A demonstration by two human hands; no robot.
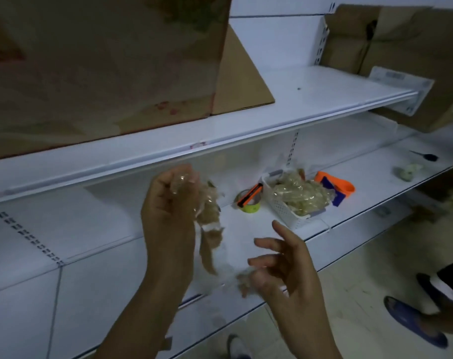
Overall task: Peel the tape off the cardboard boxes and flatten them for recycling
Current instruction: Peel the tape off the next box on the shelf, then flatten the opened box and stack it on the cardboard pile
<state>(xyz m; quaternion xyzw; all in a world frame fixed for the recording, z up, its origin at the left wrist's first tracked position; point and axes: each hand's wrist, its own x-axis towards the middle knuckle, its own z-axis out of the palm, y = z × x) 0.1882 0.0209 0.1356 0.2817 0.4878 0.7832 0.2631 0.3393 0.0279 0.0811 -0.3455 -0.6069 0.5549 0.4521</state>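
My left hand (169, 203) is raised over the lower shelf, fingers closed on a crumpled strip of clear tape (208, 224) with brown cardboard fibres stuck to it. The strip hangs down and trails to my right hand (279, 265), where its lower end clings to the thumb and fingertips while the other fingers spread apart. A large cardboard box (98, 66) stands on the upper shelf at the left. More cardboard boxes (401, 40) sit at the upper right.
On the lower shelf (246, 244) stand a white basket (284, 211) full of wadded tape, a yellow-green tape roll (250, 206) with an orange utility knife (250, 194) on it, and an orange tape dispenser (336, 185). Another person's blue shoe (414, 322) is on the floor at the right.
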